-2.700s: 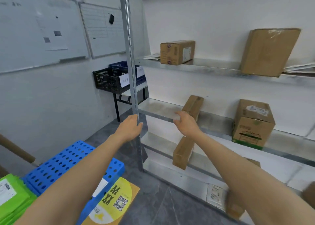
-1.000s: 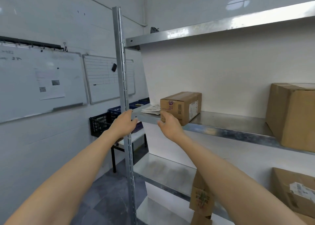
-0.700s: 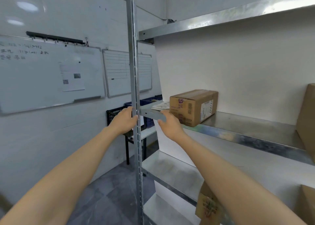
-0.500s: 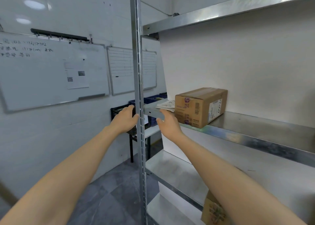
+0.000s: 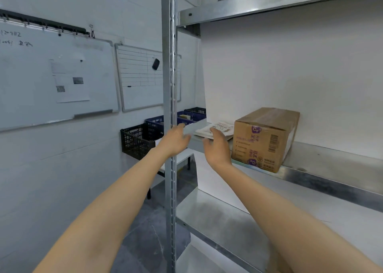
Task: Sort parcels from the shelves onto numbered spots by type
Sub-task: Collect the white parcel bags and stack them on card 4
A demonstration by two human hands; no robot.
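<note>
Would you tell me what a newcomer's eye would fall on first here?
Two bare arms fill the foreground: the left hand is open at the steel upright, the right hand open, reaching toward the flat white parcels on the shelf. Right of those stands a cardboard box with purple print.

The left hand (image 5: 173, 141) covers a stretch of the upright post (image 5: 170, 65); its fingertips are blurred. The right hand (image 5: 216, 146) hides the near edge of the flat white parcels (image 5: 220, 126), whose print is illegible. Contact with the shelf (image 5: 323, 175) cannot be determined. The whiteboard (image 5: 41, 82) is cut off at the left.
</note>
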